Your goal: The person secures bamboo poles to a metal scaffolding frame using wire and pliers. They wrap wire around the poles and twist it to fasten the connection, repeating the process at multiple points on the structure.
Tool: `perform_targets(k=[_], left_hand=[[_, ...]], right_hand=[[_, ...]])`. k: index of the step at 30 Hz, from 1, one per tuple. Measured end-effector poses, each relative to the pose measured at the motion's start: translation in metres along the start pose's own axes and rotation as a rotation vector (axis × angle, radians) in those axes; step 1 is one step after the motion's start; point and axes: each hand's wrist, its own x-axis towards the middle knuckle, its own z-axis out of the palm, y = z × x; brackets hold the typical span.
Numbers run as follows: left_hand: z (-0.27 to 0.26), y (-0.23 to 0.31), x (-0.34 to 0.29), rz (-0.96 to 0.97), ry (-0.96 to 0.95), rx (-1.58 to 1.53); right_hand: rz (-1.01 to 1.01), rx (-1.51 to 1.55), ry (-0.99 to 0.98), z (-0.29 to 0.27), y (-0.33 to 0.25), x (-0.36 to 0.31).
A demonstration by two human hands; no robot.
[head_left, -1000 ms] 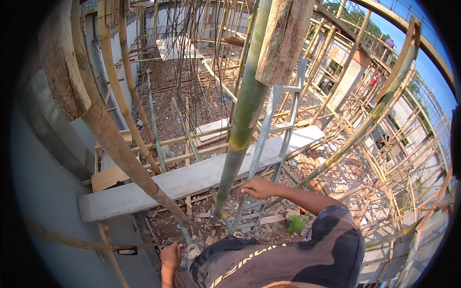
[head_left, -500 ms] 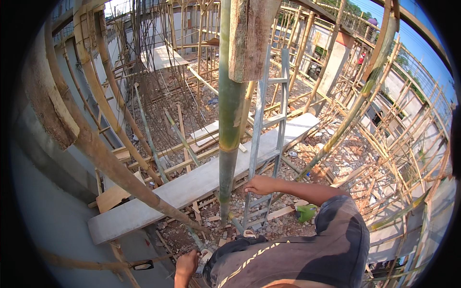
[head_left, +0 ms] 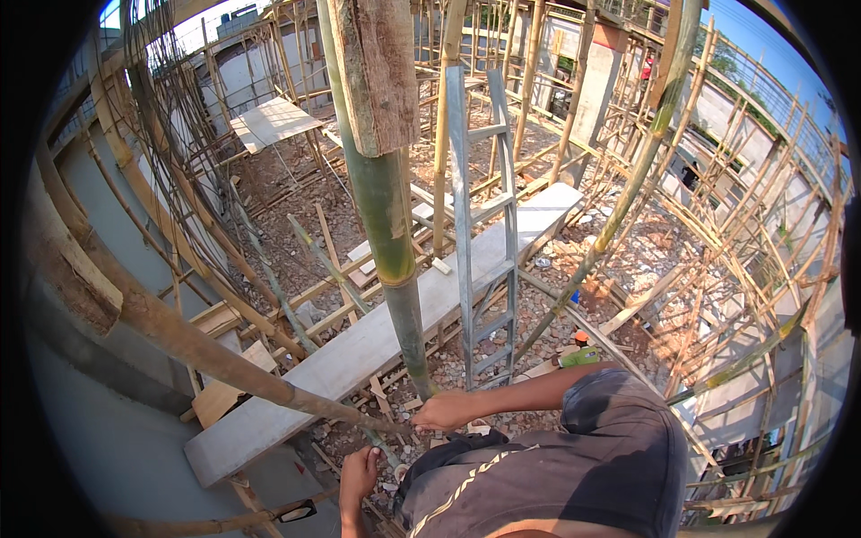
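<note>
My right hand [head_left: 444,411] is curled beside the foot of a thick green bamboo post [head_left: 395,260]. The tip of a brown bamboo pole [head_left: 242,359], slanting in from the left, lies near its fingers. What those fingers close on, if anything, is hidden. Lower and to the left, my left hand [head_left: 360,475] is closed with the thumb side up, beside a thin greenish pole [head_left: 383,446]; I cannot make out anything in it. A grey metal ladder [head_left: 464,233] stands upright beyond my right hand, apart from it.
A long pale concrete beam [head_left: 314,377] crosses below. Rubble [head_left: 619,269] and loose timber cover the ground. Under my right arm a person with an orange helmet [head_left: 581,337] shows. Bamboo scaffolding [head_left: 753,242] lines the right, a grey wall [head_left: 81,421] the left. Steel rods [head_left: 148,81] hang at upper left.
My right hand has come away from the ladder, leftward to the bamboo post's foot. My left hand sits slightly higher and further right. The view has shifted, and an orange helmet now shows below.
</note>
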Motion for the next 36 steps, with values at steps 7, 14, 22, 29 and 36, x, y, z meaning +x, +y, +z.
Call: perform_targets(k=[7, 14, 22, 29, 36], left_hand=[[0.033, 0.021, -0.005, 0.102, -0.155, 0.128], [0.04, -0.004, 0.002, 0.068, -0.146, 0.157], [0.006, 0.023, -0.001, 0.0, -0.086, -0.014], [0.066, -0.008, -0.005, 0.04, -0.147, -0.02], [0.023, -0.025, 0.026, -0.029, 0.079, 0.033]], right_hand=[[0.084, 0.031, 0.004, -0.031, 0.014, -0.01], [-0.152, 0.212, -0.027, -0.02, -0.015, -0.018], [-0.057, 0.139, 0.003, -0.022, 0.004, -0.02], [-0.03, 0.387, 0.021, -0.021, 0.005, -0.004], [0.107, -0.007, -0.12, -0.037, 0.035, -0.023]])
